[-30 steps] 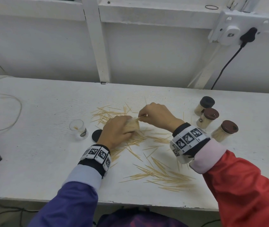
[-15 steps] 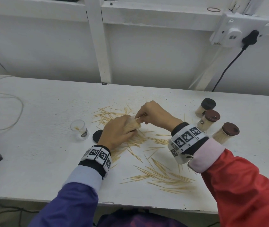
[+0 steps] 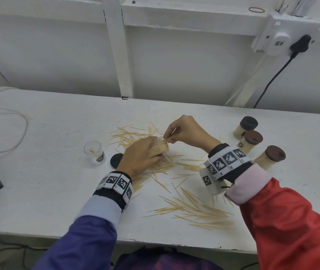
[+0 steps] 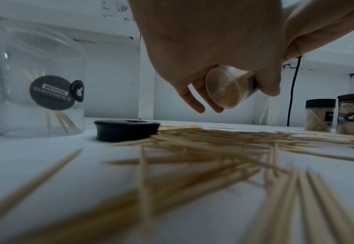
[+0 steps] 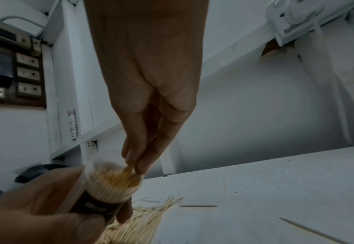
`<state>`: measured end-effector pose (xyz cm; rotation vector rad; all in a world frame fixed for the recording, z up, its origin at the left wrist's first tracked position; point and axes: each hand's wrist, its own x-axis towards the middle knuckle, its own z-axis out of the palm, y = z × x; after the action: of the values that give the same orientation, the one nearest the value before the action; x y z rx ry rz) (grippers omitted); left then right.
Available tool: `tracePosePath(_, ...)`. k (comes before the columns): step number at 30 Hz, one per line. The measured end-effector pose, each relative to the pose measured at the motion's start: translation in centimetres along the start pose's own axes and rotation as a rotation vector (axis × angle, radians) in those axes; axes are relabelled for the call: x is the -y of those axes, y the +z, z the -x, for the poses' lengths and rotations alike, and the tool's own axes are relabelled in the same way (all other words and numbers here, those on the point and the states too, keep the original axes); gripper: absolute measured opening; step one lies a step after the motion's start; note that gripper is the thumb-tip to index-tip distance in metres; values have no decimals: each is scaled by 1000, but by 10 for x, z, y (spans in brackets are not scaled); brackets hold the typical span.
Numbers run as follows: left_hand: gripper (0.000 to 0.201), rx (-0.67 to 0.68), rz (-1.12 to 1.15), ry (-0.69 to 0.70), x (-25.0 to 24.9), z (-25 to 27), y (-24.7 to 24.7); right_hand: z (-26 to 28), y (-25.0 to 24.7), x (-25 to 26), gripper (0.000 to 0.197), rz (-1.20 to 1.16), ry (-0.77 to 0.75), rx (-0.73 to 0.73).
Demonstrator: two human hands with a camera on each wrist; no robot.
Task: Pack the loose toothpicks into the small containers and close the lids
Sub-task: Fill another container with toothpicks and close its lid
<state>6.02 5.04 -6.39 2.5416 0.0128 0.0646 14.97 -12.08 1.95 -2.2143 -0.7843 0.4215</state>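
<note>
A white table point(image 3: 38, 172) carries everything. Loose toothpicks point(image 3: 190, 209) lie scattered over its middle and near edge, thickest under the hands and in a second drift near the front.

The left hand point(image 3: 141, 156) grips a clear container point(image 5: 109, 183) tilted on its side just above the table, mouth toward the right hand. The right hand point(image 3: 186, 133) pinches a few toothpicks between thumb and fingertips point(image 5: 134, 163) at that mouth.

The head view hides most of the held container behind the left hand. The left wrist view shows its round base point(image 4: 224, 89) packed with toothpick ends; the right wrist view shows the open mouth nearly full and a dark label on its side, the writing blurred.

Three closed containers stand at the table's right, well apart from the hands: one with a black lid point(image 3: 248, 124), two with brown lids point(image 3: 252, 138) point(image 3: 273, 154), all filled.

Left of the hands stands an open clear container point(image 3: 94, 152) holding only a few toothpicks. The left wrist view shows its dark oval label point(image 4: 50, 92) reading "TOOTHPICK"; smaller lettering above is unreadable. A loose black lid point(image 3: 117, 159) lies flat just beside it.

On the wall in the left wrist view, small print reads "30w" point(image 4: 126, 19).
</note>
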Motion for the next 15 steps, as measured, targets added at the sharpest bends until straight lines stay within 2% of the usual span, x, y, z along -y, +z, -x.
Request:
tracePosePath(5, 54, -8, 59, 1, -6, 3, -5, 0, 11, 1, 12, -14, -103, -65)
tracePosePath(9, 61, -31, 126, 10, -9, 8, -8, 4, 14, -2, 9, -183, -105, -202)
tracePosePath(12, 69, -56, 132, -9, -8, 9, -9, 10, 23, -3, 29, -273, -44, -207)
tracePosePath(15, 70, -61, 131, -13, -9, 11, -10, 18, 36, 1, 51, -332, 71, -80)
